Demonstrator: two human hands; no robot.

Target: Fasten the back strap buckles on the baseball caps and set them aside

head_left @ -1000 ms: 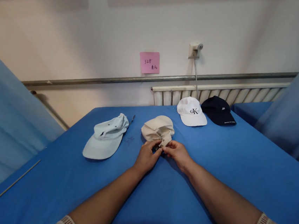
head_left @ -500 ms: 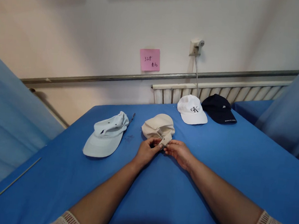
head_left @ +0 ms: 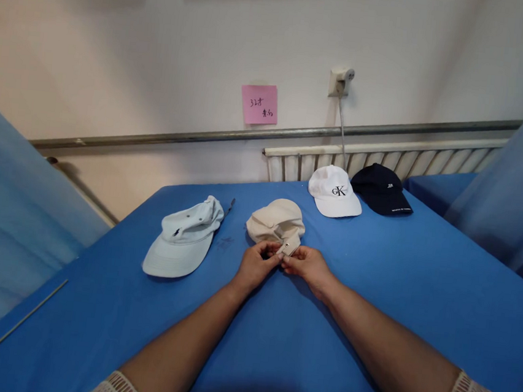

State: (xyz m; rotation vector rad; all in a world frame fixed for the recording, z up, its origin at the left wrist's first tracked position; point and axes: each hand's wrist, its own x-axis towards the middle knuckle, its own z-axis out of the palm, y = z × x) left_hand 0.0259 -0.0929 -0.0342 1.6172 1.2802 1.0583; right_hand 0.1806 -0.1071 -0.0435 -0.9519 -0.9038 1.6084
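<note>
A beige cap (head_left: 275,219) lies on the blue table (head_left: 373,281), its back facing me. My left hand (head_left: 255,266) and my right hand (head_left: 308,265) meet at its rear strap (head_left: 290,246), and both pinch it with closed fingers. The strap end sticks up between my fingertips. A pale blue cap (head_left: 182,238) rests to the left of my hands, brim toward me.
A white cap with a black logo (head_left: 334,192) and a dark navy cap (head_left: 381,189) sit at the table's far edge. Behind them are a radiator (head_left: 385,162), a wall socket with a cable (head_left: 341,83) and a pink note (head_left: 259,104). Blue curtains hang left and right.
The strap end has been lifted slightly and my fingers have shifted along it. The hands stay at the back of the beige cap; the other caps have not moved.
</note>
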